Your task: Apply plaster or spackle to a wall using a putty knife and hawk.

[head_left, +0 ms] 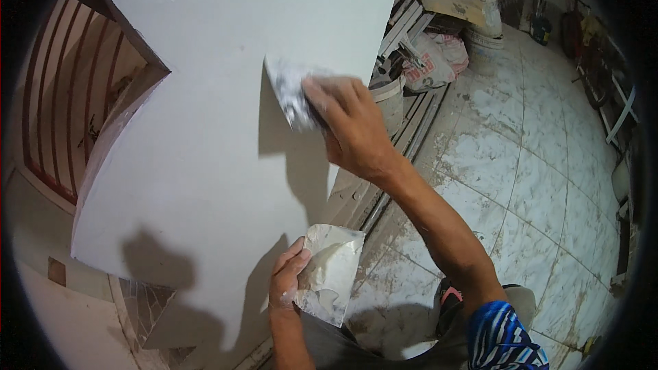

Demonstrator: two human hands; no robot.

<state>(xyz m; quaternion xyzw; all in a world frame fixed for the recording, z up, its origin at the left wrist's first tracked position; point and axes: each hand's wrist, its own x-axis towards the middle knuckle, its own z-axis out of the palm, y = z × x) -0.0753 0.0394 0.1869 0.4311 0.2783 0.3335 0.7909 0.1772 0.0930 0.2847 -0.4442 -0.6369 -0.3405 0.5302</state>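
Note:
A wide putty knife point(288, 92), smeared with white and grey, is gripped in my right hand point(360, 120). Its long edge meets the white wall surface point(192, 137) or sits very close to it, and motion blurs the blade somewhat. Lower down, my left hand point(286, 279) is closed around one side of a thin, flat, pale plate point(348, 248). A lump of off-white putty point(321, 270) lies spread over that plate. Shadows of my arm and the blade fall on the white surface.
A red-barred window grille point(65, 96) is at the left, beside a jagged wall edge. To the right, a tiled floor point(514, 164) carries white smears. Buckets point(484, 44), a printed sack point(435, 62) and stacked scraps stand beyond my right hand. Long metal rails point(418, 130) run along the floor.

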